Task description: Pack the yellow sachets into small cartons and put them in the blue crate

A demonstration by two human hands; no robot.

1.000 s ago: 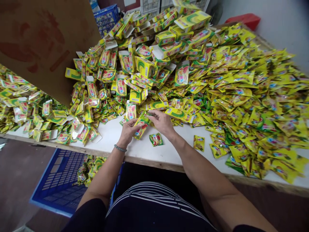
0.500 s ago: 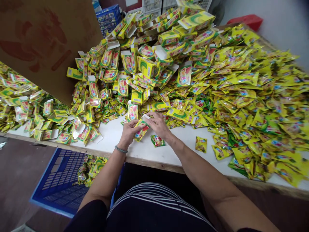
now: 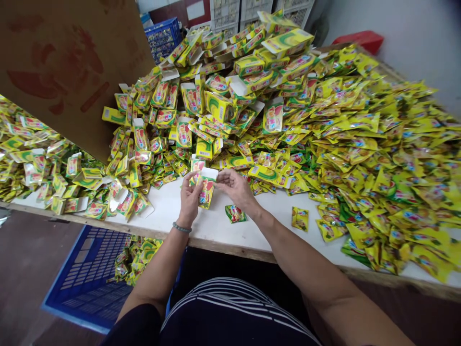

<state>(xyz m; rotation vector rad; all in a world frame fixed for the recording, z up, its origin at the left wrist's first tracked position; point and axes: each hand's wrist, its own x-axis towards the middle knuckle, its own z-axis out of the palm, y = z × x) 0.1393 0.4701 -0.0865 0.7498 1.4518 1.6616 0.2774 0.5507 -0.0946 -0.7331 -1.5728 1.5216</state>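
Observation:
My left hand [image 3: 190, 196] is closed around a small yellow-green carton [image 3: 206, 191], its thumb across the front. The carton's white flap stands up at the top end. My right hand [image 3: 236, 188] has its fingers curled, with thumb and fingertips at the carton's upper right edge. Just behind the carton another small box [image 3: 196, 164] is partly hidden by my left fingers. A shiny green-and-red sachet [image 3: 236, 213] lies on the white tabletop [image 3: 259, 226] below my right hand. Farther right lies a single yellow sachet [image 3: 300, 218].
A tall heap of cartons [image 3: 216, 103], many with flaps up, rises ahead. Yellow sachets [image 3: 378, 158] pile up on the right. A large cardboard box [image 3: 72, 62] leans in at the left. Below the table edge stands a blue crate [image 3: 82, 288] with packets inside.
The carton has turned from slanted to nearly upright, and its white flap now shows fully. My right hand has drawn back from over its top to its right edge.

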